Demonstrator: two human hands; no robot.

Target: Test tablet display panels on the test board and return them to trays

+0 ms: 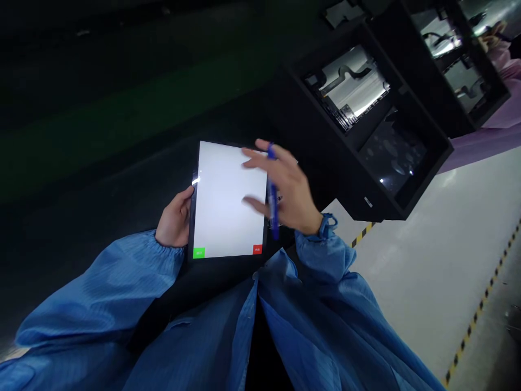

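Observation:
A tablet-like display (230,209) with a lit white screen lies in front of me, a green button at its lower left corner and a red one at its lower right. My left hand (175,220) grips its left edge, the thumb on the rim and the other fingers hidden beneath. Over the right side of the screen hovers my right hand (291,190), somewhat blurred, its fingers spread. A blue pen (273,209) is tucked in that hand, between the fingers and pointing down. Whether a fingertip touches the glass I cannot tell.
To the right stands a black divided tray (350,157) with a silver display panel (354,81) and a dark panel (394,149). Another black tray (480,117) with panels sits beyond it. Yellow-black tape (484,298) marks the pale floor. A person in pink (504,70) is at the far right.

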